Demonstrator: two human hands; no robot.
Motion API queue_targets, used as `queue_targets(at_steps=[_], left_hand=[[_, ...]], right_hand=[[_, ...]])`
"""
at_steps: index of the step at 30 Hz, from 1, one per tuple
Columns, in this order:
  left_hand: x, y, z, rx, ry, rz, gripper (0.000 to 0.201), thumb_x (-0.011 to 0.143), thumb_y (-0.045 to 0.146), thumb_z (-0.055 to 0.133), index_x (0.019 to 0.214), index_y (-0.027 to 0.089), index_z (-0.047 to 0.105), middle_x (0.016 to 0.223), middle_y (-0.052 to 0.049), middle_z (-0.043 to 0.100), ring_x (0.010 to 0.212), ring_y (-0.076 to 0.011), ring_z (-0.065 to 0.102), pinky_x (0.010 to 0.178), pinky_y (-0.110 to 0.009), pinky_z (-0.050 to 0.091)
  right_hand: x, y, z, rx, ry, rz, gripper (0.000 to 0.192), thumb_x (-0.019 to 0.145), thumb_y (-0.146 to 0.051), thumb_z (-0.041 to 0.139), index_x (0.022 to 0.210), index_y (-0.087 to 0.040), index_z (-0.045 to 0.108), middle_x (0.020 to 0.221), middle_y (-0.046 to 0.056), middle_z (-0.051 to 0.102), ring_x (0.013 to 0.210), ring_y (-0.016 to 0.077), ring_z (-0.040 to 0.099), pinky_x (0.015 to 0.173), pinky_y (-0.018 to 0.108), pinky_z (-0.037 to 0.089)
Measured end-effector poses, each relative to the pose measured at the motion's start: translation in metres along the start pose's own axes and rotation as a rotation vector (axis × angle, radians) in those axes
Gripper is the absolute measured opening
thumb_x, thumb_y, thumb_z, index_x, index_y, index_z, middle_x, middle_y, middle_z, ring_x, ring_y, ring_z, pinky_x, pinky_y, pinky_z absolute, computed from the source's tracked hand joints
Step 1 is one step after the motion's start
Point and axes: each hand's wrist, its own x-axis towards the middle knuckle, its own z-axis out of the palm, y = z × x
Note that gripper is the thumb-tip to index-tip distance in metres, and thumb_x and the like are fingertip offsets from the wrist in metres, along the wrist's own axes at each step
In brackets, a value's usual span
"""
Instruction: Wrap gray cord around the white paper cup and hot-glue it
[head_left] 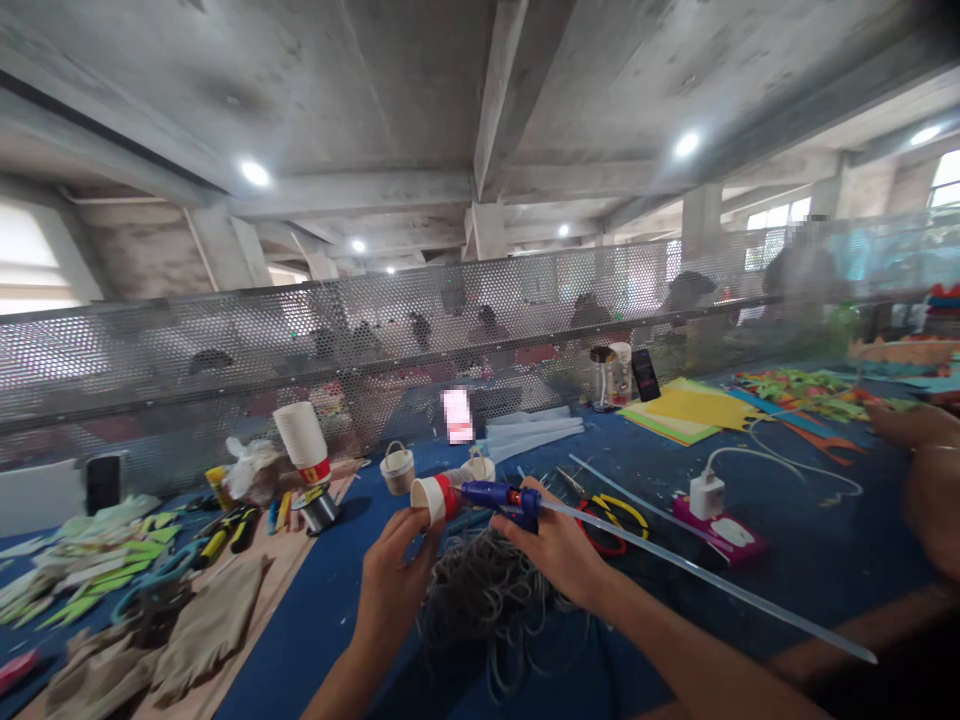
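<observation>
My left hand (405, 555) pinches a small white paper cup (427, 498) with a red band, tipped on its side above the table. In my right hand (555, 540) is a blue hot glue gun (495, 496), its nozzle close to the cup's red base; whether they touch I cannot tell. A long translucent glue stick (705, 575) runs out of the gun's back toward the lower right. Beneath both hands lies a tangled heap of grey cord (487, 580). Just behind the cup stand a small cup with a handle (397, 468) and another similar one (480, 464).
Scissors with red and yellow handles (619, 515) and a purple power strip (724, 530) lie to the right. Stacked paper cups (301, 440), gloves (214, 620) and green strips (105, 565) are leftward. A perforated metal screen (405, 340) spans the back. Another person's hand (919, 440) is far right.
</observation>
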Motion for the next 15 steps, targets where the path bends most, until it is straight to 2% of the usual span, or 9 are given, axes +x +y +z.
queue_targets(at_steps=[11,15], left_hand=[[-0.004,-0.012,0.006,0.099,0.026,0.076,0.014,0.091,0.030,0.056,0.090,0.020,0.066,0.093,-0.004,0.066,0.084,-0.0178,0.062,0.078,-0.027,0.047],[-0.003,-0.013,0.007,0.129,0.039,0.132,0.013,0.091,0.027,0.055,0.087,0.020,0.065,0.089,-0.004,0.066,0.081,-0.0175,0.062,0.075,-0.027,0.048]], right_hand=[[0.002,0.009,0.004,0.021,0.044,0.003,0.028,0.088,-0.047,0.058,0.094,-0.020,0.055,0.088,0.001,0.059,0.079,0.0177,0.057,0.074,0.028,0.043],[0.002,0.010,0.005,0.024,0.065,0.002,0.029,0.088,-0.048,0.058,0.096,-0.020,0.056,0.087,0.001,0.060,0.078,0.0180,0.057,0.073,0.028,0.044]])
